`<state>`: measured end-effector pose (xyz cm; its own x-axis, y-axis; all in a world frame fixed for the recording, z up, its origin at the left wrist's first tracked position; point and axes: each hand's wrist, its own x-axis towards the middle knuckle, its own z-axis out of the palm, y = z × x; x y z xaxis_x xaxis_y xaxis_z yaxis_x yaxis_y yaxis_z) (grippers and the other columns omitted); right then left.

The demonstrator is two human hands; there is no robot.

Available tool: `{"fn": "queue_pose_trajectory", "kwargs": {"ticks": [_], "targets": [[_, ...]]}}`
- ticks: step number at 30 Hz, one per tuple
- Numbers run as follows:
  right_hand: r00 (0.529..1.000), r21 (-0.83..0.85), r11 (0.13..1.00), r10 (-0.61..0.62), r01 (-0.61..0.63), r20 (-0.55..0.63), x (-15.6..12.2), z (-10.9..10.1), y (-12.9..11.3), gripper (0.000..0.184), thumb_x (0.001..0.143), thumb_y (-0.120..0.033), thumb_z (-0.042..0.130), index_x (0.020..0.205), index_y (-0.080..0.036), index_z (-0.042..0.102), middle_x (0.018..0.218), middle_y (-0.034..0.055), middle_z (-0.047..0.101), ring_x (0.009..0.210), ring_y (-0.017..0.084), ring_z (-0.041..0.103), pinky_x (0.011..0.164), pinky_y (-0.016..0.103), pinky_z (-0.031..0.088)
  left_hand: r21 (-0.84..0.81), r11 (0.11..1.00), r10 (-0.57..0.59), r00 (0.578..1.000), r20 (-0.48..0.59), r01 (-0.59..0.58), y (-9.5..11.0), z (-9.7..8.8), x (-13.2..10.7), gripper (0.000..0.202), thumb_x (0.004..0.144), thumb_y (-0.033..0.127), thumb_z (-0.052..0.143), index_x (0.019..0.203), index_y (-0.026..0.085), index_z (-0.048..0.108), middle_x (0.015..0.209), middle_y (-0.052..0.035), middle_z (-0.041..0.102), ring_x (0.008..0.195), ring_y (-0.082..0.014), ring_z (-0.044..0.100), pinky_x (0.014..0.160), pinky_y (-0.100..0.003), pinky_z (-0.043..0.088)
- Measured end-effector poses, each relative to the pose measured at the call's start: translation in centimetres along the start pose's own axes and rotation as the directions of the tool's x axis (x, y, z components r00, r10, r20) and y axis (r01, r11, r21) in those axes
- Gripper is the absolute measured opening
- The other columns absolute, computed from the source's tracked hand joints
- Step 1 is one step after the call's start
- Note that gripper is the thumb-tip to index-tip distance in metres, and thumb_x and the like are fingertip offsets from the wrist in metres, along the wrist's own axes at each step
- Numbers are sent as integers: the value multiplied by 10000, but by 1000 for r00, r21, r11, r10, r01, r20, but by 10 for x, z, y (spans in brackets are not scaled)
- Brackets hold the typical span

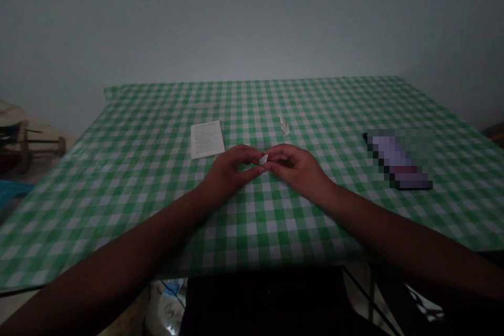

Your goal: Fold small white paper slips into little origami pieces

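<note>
My left hand (235, 166) and my right hand (294, 166) meet over the middle of the table, fingertips nearly together. Between their thumbs and fingers they pinch a small piece of folded white paper (263, 159). Most of the paper is covered by the fingertips. Just beyond my left hand lies a pad of white paper (207, 139) with lines of print on it. A little folded scrap of paper (284, 125) rests on the cloth past my right hand.
A green and white checked cloth (255, 231) covers the table. To the right lies a phone (394, 160), its screen blurred out. Behind the table rises a pale wall (252, 26). Wooden furniture (33, 139) stands off to the left.
</note>
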<state>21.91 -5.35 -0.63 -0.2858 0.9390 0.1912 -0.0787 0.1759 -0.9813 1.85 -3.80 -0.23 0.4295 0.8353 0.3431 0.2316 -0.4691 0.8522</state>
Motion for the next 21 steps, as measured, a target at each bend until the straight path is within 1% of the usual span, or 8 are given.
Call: {"fn": "queue_pose_trajectory", "kwargs": {"ticks": [4, 7, 10, 12, 18, 21], "targets": [[998, -114, 992, -63, 61, -14, -1, -1, 0, 178, 873, -316, 717, 1038, -253, 696, 925, 11, 768, 893, 177, 738, 838, 368, 591, -52, 998, -22, 1000, 13, 22, 0, 0, 0, 199, 854, 314, 758, 1031, 223, 759, 1028, -64, 700, 935, -189, 674, 882, -385, 556], [989, -262, 955, -145, 137, -13, -3, -2, -3, 154, 891, -300, 691, 1037, -251, 700, 926, 9, 769, 865, 172, 737, 800, 350, 595, -101, 994, -25, 999, 24, 27, -2, -1, 0, 213, 853, 309, 762, 1050, 228, 758, 1038, -64, 699, 945, -193, 684, 894, -393, 564], [966, -425, 874, -257, 234, 4, -5, -2, -7, 143, 902, -276, 671, 1039, -249, 704, 947, 10, 765, 853, 167, 728, 804, 345, 590, -138, 990, -3, 1000, 25, 7, -4, 0, -1, 216, 860, 283, 752, 1069, 233, 750, 1069, -68, 689, 983, -199, 679, 929, -412, 564], [946, -501, 817, -323, 287, 14, -5, -1, -8, 151, 908, -274, 664, 1052, -247, 704, 960, 17, 762, 860, 171, 721, 817, 354, 587, -158, 987, 12, 1000, 21, -9, -5, 1, -1, 216, 861, 264, 745, 1075, 234, 744, 1082, -72, 682, 1006, -203, 672, 946, -422, 564], [893, -630, 674, -444, 386, 73, -7, -1, -8, 187, 926, -214, 614, 1100, -217, 684, 962, 47, 757, 879, 180, 715, 812, 359, 590, -236, 971, 42, 999, -26, -47, -6, 4, -1, 249, 829, 203, 748, 1075, 238, 729, 1084, -58, 650, 1021, -192, 667, 950, -396, 572], [871, -680, 607, -480, 412, 99, -8, 1, -10, 200, 930, -198, 596, 1116, -208, 670, 968, 59, 755, 900, 189, 717, 816, 364, 591, -264, 962, 59, 998, -38, -67, -7, 5, -1, 264, 814, 184, 753, 1071, 240, 726, 1078, -49, 641, 1010, -184, 666, 937, -378, 576]]}}
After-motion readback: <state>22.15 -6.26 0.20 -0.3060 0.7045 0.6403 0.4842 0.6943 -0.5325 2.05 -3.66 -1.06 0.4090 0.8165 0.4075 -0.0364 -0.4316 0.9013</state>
